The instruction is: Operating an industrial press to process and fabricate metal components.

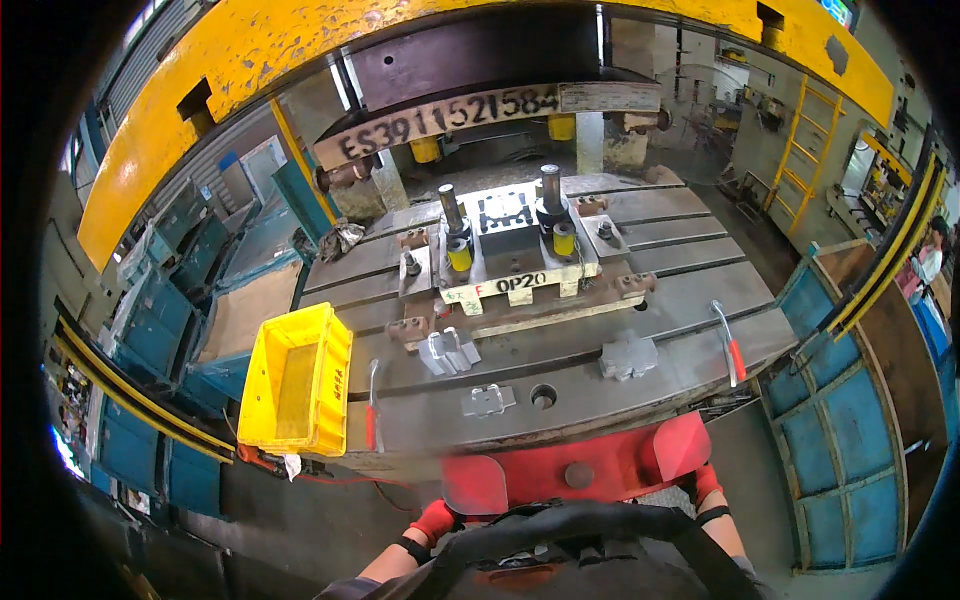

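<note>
In front of me stands a red control stand (540, 472) with a dark round knob (579, 475) in its middle and a rounded red guard at each end. At its left end my left hand (433, 522), in a red glove, reaches in beside the left guard (476, 484). My right hand (706, 482), gloved in red too, is at the right end against the right guard (682, 446). The guards and stand hide the fingers of both hands. Beyond, on the press bed, sits a die (515, 262) with two upright guide posts and a pale patterned top.
A yellow bin (296, 385) stands at the bed's left edge. Grey metal blocks (450, 352) (628, 357) and a handled plate (489, 400) lie on the bed. Red-handled tools (372, 425) (736, 362) lie at both sides. The upper die (490, 112) hangs above. Blue panels (835, 420) stand right.
</note>
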{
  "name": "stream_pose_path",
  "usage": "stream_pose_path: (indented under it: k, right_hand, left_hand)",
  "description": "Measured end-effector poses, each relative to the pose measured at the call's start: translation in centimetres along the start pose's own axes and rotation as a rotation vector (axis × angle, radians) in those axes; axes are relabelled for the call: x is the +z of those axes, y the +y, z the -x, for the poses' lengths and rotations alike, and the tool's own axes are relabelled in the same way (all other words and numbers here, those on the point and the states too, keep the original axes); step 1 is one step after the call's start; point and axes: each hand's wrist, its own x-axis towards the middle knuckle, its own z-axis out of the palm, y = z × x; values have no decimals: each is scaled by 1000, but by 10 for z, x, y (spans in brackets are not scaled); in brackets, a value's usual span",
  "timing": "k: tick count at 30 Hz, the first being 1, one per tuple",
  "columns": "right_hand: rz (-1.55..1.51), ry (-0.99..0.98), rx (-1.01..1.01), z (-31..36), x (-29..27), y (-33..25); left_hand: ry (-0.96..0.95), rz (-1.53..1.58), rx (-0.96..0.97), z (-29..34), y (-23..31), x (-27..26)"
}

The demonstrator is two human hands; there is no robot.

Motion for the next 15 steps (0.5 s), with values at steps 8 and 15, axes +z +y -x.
stream_pose_path:
  k: [8, 15]
  right_hand:
    - [296, 154, -112, -7, -17, 6]
    - [325, 292, -127, 40, 31, -37]
  left_hand:
    - [-52, 28, 21, -3, 5, -9]
    - [-67, 338, -271, 5, 57, -9]
